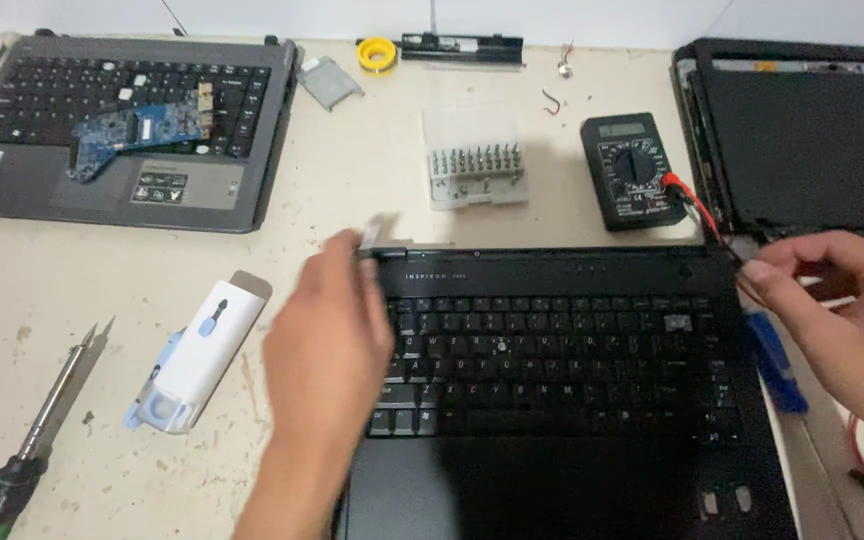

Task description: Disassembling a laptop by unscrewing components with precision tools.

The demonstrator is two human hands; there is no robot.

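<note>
A black laptop base (562, 400) with its keyboard lies in front of me. My left hand (327, 335) rests over its left edge, fingertips at the top left corner on a thin grey strip (380, 232); motion blur hides the grip. My right hand (837, 310) is at the laptop's top right corner, fingers pinched on a thin black lead (737, 258). A blue-handled tool (777, 365) lies under that hand.
A black multimeter (634, 172) with red lead, a clear bit case (474, 160), a grey laptop (117, 130) carrying a blue circuit board, a white-blue tool case (197, 355), a soldering iron (37, 430), a yellow tape roll (376, 54), and a black screen panel (802, 140) surround it.
</note>
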